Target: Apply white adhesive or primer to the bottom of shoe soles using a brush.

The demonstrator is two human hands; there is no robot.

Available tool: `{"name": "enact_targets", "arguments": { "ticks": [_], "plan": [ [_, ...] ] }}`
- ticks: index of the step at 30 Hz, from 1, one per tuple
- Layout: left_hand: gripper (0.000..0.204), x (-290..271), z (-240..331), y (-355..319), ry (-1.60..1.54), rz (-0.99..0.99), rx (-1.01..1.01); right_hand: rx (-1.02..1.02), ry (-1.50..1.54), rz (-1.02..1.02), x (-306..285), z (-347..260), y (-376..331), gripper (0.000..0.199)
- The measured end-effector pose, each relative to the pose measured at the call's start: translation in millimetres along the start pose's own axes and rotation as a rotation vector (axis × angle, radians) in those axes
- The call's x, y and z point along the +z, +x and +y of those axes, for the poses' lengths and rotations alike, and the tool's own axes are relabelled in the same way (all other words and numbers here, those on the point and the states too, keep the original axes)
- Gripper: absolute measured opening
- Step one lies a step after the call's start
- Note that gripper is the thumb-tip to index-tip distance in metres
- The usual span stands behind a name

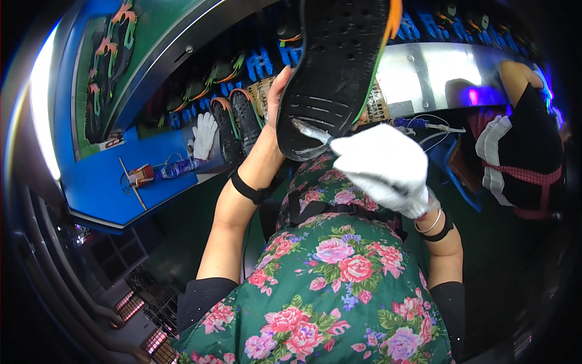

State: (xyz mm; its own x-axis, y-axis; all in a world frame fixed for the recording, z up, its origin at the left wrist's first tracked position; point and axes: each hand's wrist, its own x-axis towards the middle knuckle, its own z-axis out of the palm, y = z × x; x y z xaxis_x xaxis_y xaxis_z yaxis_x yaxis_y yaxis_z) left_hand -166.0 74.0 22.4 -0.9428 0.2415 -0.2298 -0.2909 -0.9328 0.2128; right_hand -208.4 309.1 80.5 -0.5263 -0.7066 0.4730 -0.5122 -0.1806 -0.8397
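Upright in front of me is a black shoe sole with an orange and green edge along its right side. My bare left hand grips its left edge; most of those fingers are hidden behind the sole. A white glove covers my right hand, which is closed round a small brush. The brush's tip touches the sole's lower, heel end, where the surface looks wet and shiny. Just left of my left hand stand black shoe pieces with orange edging.
A blue table at the left bears a red container with a stick across it, a blue bottle and a white glove. Beyond runs a metal rail beside blue racks of shoes. Another person is at the right.
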Motion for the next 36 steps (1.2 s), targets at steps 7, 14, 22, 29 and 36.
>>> {"name": "enact_targets", "arguments": {
  "ticks": [7,14,22,29,36],
  "plan": [
    [0.058,0.0,21.9,-0.7,0.056,0.045,-0.054,-0.047,0.203,-0.188,3.0,-11.0,-1.8,0.027],
    [0.049,26.6,35.2,12.8,0.089,0.075,-0.197,-0.190,-0.251,-0.222,0.6,-6.6,-3.5,0.034],
    [0.054,11.2,52.0,11.5,0.045,0.020,-0.150,-0.023,-0.033,-0.018,8.5,-0.2,24.3,0.020],
    [0.060,3.9,18.7,7.3,-0.119,0.148,-0.060,0.237,0.077,0.126,-5.8,1.5,40.0,0.013],
    [0.066,5.7,5.7,-15.6,-0.194,0.000,-0.081,-0.039,-0.443,0.199,-18.9,17.0,76.6,0.026]
  ]
}}
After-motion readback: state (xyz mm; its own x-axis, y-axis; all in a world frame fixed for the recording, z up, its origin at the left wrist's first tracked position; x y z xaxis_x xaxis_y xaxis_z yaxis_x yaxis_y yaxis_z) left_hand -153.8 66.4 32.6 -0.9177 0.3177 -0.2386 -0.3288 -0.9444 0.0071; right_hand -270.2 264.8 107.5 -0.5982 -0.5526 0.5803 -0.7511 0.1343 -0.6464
